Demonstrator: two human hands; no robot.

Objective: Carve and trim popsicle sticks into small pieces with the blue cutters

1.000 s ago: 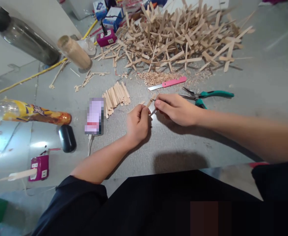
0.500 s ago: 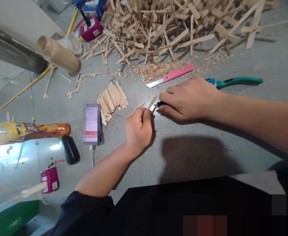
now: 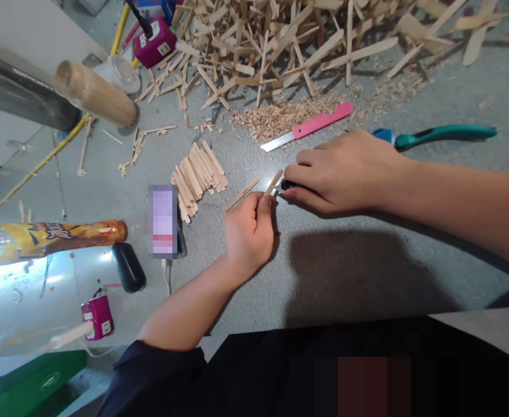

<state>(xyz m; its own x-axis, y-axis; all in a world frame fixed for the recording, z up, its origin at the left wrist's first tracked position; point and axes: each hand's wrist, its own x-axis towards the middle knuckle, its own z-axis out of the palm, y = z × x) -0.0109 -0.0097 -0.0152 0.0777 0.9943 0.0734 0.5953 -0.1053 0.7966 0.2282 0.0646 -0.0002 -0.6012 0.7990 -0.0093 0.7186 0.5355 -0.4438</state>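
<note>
Seemingly much is done, given the heap of sticks point(image 3: 254, 43) and the shavings point(image 3: 276, 120) near it. The right hand point(image 3: 341, 171) sits just beside the left hand point(image 3: 250, 231); between them, the left pinches one stick point(image 3: 274, 181), apparently unfinished, and the right clutches a small black-handled tool point(image 3: 286, 185).
</note>
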